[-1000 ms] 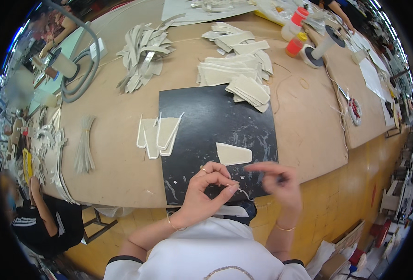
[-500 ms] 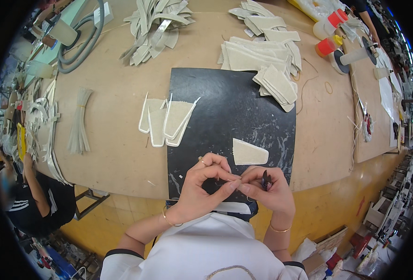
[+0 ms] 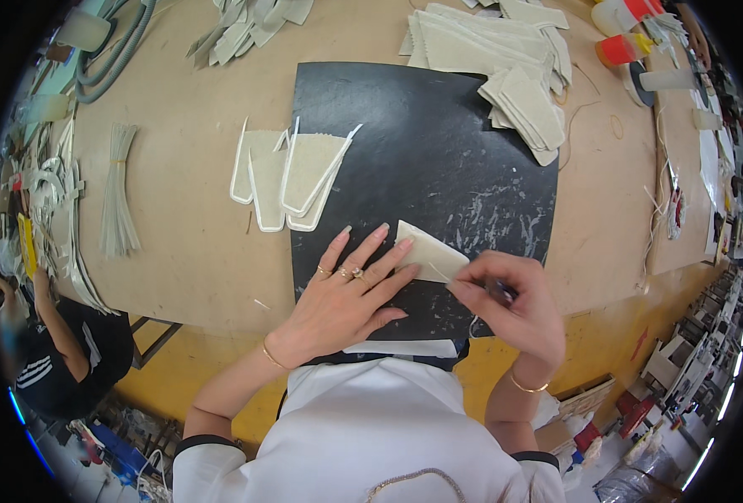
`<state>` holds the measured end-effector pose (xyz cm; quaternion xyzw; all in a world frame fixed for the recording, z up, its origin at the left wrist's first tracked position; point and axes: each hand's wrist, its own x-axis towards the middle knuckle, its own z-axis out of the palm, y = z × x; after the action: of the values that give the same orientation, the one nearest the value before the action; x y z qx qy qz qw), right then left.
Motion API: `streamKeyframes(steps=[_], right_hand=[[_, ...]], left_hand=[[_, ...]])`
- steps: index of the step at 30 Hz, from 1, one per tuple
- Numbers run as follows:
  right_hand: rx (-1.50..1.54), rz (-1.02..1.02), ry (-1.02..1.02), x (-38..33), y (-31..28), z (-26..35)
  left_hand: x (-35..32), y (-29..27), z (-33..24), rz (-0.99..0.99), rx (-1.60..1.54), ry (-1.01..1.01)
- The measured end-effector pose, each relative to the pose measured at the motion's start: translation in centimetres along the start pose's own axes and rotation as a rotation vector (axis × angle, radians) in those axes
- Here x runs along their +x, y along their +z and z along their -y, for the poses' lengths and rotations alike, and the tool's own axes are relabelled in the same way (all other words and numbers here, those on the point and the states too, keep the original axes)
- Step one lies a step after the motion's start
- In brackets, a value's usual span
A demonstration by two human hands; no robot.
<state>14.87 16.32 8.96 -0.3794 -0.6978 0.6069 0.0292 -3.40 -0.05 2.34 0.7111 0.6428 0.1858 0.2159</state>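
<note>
Beige fabric piece (image 3: 428, 254) | left hand (image 3: 346, 293) flat on it | right hand (image 3: 510, 306) hides tool

The left hand (image 3: 346, 293) lies flat on the black mat (image 3: 439, 159), fingertips pressing a beige cut piece (image 3: 428, 254). The right hand (image 3: 510, 306) pinches that piece's near edge, holding a small dark tool. A fan of white-edged beige pieces (image 3: 292, 176) overlaps the mat's left border, on the brown table (image 3: 179, 243).

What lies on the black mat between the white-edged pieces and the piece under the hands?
Only bare black mat, seen in the head view, between the white-edged pieces and the beige piece.
</note>
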Motion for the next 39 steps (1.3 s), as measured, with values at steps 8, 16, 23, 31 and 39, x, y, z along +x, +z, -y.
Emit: streamKeyframes(steps=[8, 16, 23, 31, 39], right_hand=[[0.364, 0.189, 0.091, 1.4, 2.0, 0.2], [0.47, 0.179, 0.091, 1.2, 2.8, -0.6], [0.142, -0.068, 0.041, 1.4, 4.0, -0.3], [-0.228, -0.4, 0.109, 2.5, 6.1, -0.5], [-0.385, -0.388, 0.181, 3.1, 6.1, -0.2]], left_hand=[[0.8, -1.8, -0.6, -0.274, -1.209, -0.363], [1.2, -1.9, -0.1, -0.223, -1.578, -0.351], [2.2, -2.1, -0.2, -0.514, -0.628, -0.409], [4.7, -0.2, 0.8, -0.601, -0.22, -0.436], [4.7, 0.7, 1.0, -0.612, -0.086, -0.436]])
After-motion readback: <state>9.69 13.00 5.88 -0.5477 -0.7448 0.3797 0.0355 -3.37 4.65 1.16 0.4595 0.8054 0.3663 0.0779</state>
